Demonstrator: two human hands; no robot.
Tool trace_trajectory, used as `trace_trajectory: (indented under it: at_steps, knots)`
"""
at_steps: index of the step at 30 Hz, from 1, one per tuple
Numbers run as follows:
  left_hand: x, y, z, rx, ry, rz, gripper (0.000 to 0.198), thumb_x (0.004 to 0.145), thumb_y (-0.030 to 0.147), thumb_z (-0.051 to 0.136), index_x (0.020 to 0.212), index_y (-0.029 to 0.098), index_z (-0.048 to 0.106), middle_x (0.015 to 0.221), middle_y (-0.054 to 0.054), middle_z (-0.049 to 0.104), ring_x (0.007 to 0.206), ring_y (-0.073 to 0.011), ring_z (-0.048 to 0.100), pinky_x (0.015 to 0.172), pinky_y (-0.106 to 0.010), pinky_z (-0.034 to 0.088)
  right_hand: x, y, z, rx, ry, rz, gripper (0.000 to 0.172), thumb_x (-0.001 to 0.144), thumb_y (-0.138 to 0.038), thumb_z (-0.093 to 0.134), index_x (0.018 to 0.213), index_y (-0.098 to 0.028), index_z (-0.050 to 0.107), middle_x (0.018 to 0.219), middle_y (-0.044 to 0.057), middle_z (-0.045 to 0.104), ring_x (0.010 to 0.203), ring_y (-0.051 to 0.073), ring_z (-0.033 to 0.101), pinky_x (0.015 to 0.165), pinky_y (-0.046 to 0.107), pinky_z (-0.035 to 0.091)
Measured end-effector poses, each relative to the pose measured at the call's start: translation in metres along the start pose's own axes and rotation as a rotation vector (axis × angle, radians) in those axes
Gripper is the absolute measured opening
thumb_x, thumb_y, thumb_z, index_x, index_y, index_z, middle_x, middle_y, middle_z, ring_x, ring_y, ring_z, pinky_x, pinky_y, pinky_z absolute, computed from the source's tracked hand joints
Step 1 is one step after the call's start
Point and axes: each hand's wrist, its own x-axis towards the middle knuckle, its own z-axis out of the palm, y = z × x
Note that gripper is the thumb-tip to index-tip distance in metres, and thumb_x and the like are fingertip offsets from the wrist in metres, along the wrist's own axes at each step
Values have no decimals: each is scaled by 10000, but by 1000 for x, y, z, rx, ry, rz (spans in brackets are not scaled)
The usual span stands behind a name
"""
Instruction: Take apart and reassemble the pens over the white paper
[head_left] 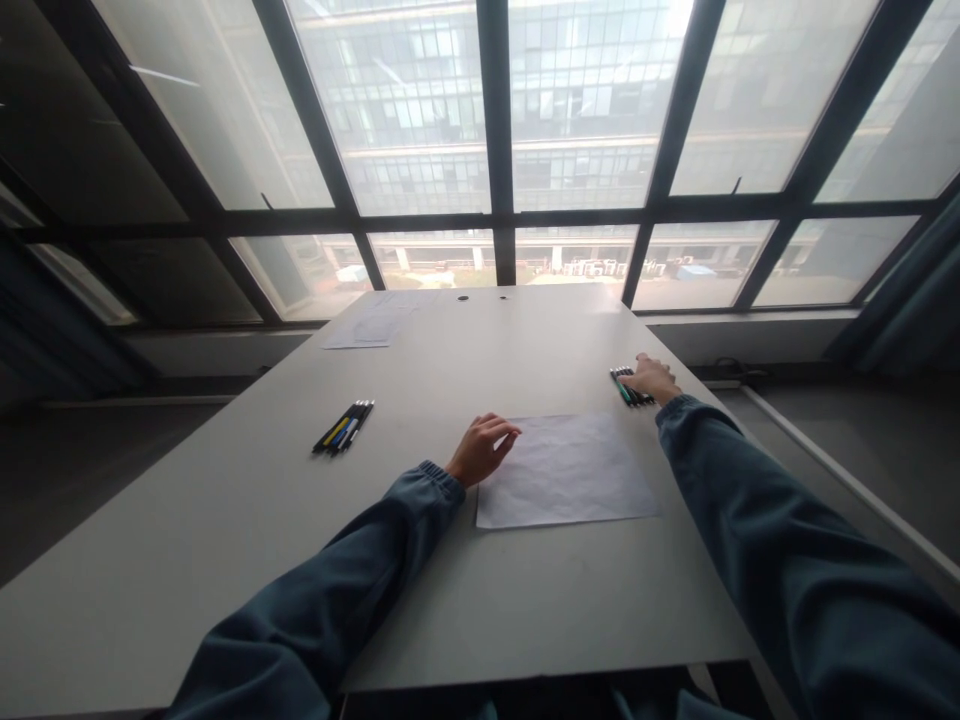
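A sheet of white paper (566,475) lies on the table in front of me, its surface slightly wrinkled. My left hand (484,450) rests at the sheet's upper left corner, fingers loosely bent and nothing held in them. Farther right, my right hand (654,378) reaches over a row of dark pens (624,388), one with a green barrel. Its thumb and forefinger are apart, and the hand covers part of that row. To the left lies a second bundle of pens (343,430), mostly black with yellow, blue and white ones among them.
The long white table (465,610) reaches toward tall windows (420,110). More printed papers (371,325) lie at its far left. Two small dark fittings, including a round one (463,298), sit near the far edge. A curtain (900,300) hangs at the right.
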Motion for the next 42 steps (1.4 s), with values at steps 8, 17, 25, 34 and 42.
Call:
trace_trajectory:
  at_steps: [8, 17, 25, 34, 42]
  knots:
    - [0, -2, 0, -23, 8, -21, 256, 993, 295, 484, 929, 204, 715, 923, -54, 736, 934, -186, 635, 885, -374, 470, -1, -5, 6, 15, -105, 27, 724, 732, -472, 748, 1325, -168, 464, 1246, 187, 600, 1175, 350, 575, 907, 407, 490]
    - [-1, -2, 0, -30, 9, -17, 245, 991, 284, 491, 922, 204, 712, 919, -51, 736, 928, -186, 636, 884, -370, 470, 1, -3, 8, 20, -100, 30, 699, 732, -443, 760, 1314, -175, 481, 1236, 182, 614, 1154, 328, 602, 895, 399, 500]
    - [0, 0, -3, -40, 8, -5, 231, 988, 270, 498, 924, 201, 710, 919, -50, 738, 920, -184, 638, 878, -364, 476, 3, -5, 8, 6, -111, 31, 697, 720, -422, 761, 1304, -151, 495, 1229, 197, 615, 1139, 329, 609, 894, 396, 500]
    - [0, -6, 1, -63, 7, -51, 210, 981, 259, 506, 955, 206, 707, 931, -46, 732, 920, -185, 632, 892, -360, 480, 22, 2, -2, 54, -33, -7, 668, 765, -508, 704, 1290, -135, 526, 1210, 212, 616, 1155, 342, 592, 911, 415, 490]
    - [-2, -9, 3, -56, -35, -79, 180, 964, 241, 527, 985, 219, 705, 981, -45, 727, 964, -198, 629, 921, -376, 478, 6, -2, 9, -6, -65, -15, 784, 711, -552, 739, 1354, -194, 469, 1357, 217, 463, 1282, 402, 421, 962, 506, 430]
